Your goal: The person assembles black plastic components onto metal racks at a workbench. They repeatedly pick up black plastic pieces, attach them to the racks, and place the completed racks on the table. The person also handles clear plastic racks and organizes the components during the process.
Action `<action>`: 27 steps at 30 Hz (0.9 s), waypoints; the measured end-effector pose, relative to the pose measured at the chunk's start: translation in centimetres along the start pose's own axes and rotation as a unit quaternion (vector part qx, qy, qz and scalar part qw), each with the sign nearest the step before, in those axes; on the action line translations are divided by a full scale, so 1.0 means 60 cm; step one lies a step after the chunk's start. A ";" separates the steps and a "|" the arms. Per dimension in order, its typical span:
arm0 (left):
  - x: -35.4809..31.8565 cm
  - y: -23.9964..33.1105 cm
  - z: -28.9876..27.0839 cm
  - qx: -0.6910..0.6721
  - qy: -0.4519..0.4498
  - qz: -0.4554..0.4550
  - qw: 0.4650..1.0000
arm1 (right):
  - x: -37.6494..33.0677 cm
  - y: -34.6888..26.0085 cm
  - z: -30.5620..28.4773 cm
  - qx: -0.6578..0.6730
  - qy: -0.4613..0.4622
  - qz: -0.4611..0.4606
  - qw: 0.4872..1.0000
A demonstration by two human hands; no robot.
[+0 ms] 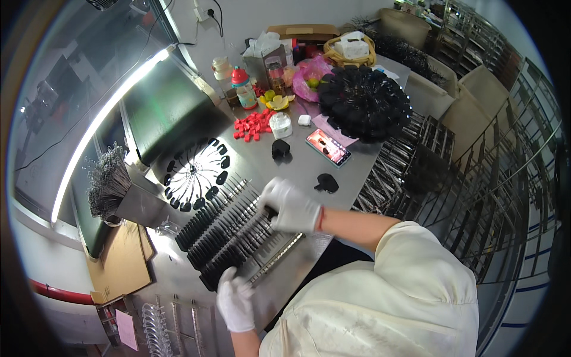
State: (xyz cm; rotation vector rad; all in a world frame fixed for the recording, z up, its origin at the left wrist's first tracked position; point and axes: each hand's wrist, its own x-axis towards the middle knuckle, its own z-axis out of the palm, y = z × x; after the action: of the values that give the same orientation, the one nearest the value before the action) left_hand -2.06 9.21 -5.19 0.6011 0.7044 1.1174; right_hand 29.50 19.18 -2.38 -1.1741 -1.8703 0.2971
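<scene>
A metal rack (276,257) lies on the steel table and carries several rows of slim black pieces (221,252) with thin metal stems. My right hand (291,207), in a white glove, is over the rack's right end. Its fingers are closed round a small dark piece (270,212), mostly hidden by the glove. At the near left corner of the rack is my left hand (237,302), also gloved in white. Its fingers are bent and somewhat blurred, and whether anything is between them does not show.
Black-headed wires (193,169) form a ring beneath a bright tube lamp (107,122). Beyond the rack lie red blocks (254,124), a lit phone (328,147) and two loose black pieces (326,183). A large black stacked ring (364,102) stands far right, metal racks (404,160) beside the table.
</scene>
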 end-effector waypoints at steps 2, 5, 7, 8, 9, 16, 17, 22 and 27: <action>-0.010 0.000 0.139 -0.100 0.043 -0.124 0.986 | -0.018 -0.128 0.009 0.007 -0.096 -0.101 0.990; -0.016 -0.036 0.073 0.286 -0.087 -0.029 0.954 | -0.052 -0.188 0.052 0.090 -0.263 -0.149 0.949; -0.022 -0.057 0.024 0.095 -0.085 -0.104 0.986 | -0.081 -0.169 0.092 0.237 -0.192 -0.128 0.944; -0.021 -0.064 0.004 0.058 -0.075 -0.132 0.987 | -0.087 -0.165 0.117 0.308 -0.165 -0.094 0.932; -0.021 -0.070 -0.013 0.055 -0.062 -0.156 0.984 | -0.085 -0.173 0.130 0.339 -0.251 0.023 0.906; -0.019 -0.099 -0.099 0.124 -0.039 -0.212 0.969 | -0.059 -0.175 0.196 0.256 -0.259 -0.156 0.918; -0.018 -0.105 -0.110 0.157 -0.046 -0.206 0.965 | -0.053 -0.162 0.211 0.281 -0.285 -0.152 0.904; 0.013 -0.095 -0.081 0.089 -0.056 -0.255 0.961 | -0.031 -0.132 0.206 0.282 -0.483 -0.001 0.829; 0.004 -0.068 -0.072 0.256 -0.033 -0.090 0.962 | -0.009 -0.134 0.156 0.311 -0.437 0.004 0.844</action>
State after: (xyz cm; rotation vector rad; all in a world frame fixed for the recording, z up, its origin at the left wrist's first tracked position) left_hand -2.90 8.42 -11.03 0.9876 0.9794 0.7392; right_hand 17.40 16.76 -3.31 -0.5971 -2.2184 1.5293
